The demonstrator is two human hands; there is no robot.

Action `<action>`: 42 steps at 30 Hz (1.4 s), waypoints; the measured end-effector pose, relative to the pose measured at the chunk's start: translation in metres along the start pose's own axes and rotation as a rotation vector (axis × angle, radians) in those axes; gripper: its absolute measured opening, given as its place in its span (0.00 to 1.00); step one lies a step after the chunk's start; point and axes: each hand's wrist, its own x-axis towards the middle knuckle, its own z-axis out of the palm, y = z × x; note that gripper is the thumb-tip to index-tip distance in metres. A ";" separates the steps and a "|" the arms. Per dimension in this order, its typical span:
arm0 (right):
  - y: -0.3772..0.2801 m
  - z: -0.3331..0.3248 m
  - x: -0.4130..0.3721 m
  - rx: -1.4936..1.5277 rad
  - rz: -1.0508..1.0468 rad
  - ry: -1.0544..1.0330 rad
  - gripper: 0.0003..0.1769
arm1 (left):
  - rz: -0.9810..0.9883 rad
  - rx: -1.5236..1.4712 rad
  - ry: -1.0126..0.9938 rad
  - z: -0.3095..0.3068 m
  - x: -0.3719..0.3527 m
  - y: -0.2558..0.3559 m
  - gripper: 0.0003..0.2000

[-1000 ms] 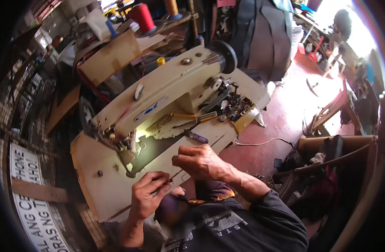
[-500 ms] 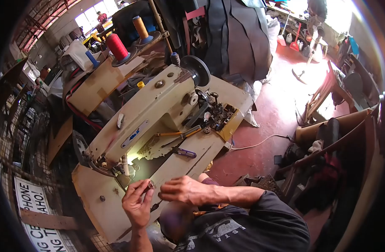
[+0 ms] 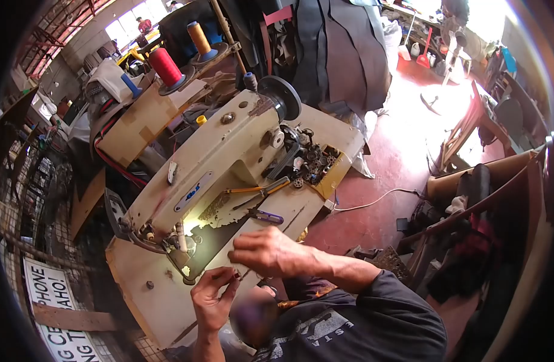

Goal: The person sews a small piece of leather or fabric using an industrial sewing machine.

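Note:
My left hand [image 3: 211, 297] is raised over the front of the sewing machine table, its thumb and fingertips pinched on a small round bobbin [image 3: 236, 275] with dark red on it. Close beside it, a little higher, my right hand [image 3: 268, 252] has its fingers curled in. Whatever is between those fingers, if anything, is hidden. Beyond the hands stands the cream sewing machine [image 3: 198, 181], its lamp lighting the needle area. A screwdriver with a purple handle [image 3: 268, 216] and orange-handled tweezers or snips [image 3: 246, 190] lie on the machine bed.
A box of metal bobbins [image 3: 319, 164] sits at the bed's far right end. Thread cones, one red [image 3: 166, 67] and one orange-brown [image 3: 199, 38], stand behind the machine. Dark leather sheets [image 3: 340, 57] hang at the back. A white cord [image 3: 373, 199] crosses the red floor.
My left hand has moved slightly right and down with the bobbin. My right hand has risen and curled tighter above it. The tools on the bed stay put.

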 end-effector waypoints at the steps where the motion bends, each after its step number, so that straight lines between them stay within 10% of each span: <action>1: 0.010 0.008 -0.005 0.047 0.056 0.008 0.11 | 0.027 0.012 -0.013 -0.002 0.001 0.007 0.13; 8: -0.017 0.012 -0.006 0.069 -0.042 0.004 0.14 | 0.158 0.312 0.115 0.000 0.013 -0.001 0.11; 11: 0.008 0.003 -0.004 0.068 0.089 -0.040 0.14 | 0.048 0.118 -0.070 -0.001 0.006 0.014 0.13; 17: -0.027 0.025 -0.007 0.148 -0.012 -0.075 0.18 | -0.003 -0.031 0.187 -0.005 0.010 0.000 0.14; 31: -0.011 0.000 0.008 -0.004 0.093 -0.086 0.12 | 0.070 0.144 -0.029 -0.004 0.000 0.004 0.12; 37: -0.026 0.026 -0.003 0.104 -0.023 -0.139 0.13 | 0.029 -0.008 0.229 -0.007 0.010 -0.012 0.12; 42: 0.006 0.017 -0.002 0.057 0.110 -0.068 0.12 | 0.045 0.051 0.003 -0.007 0.002 0.004 0.11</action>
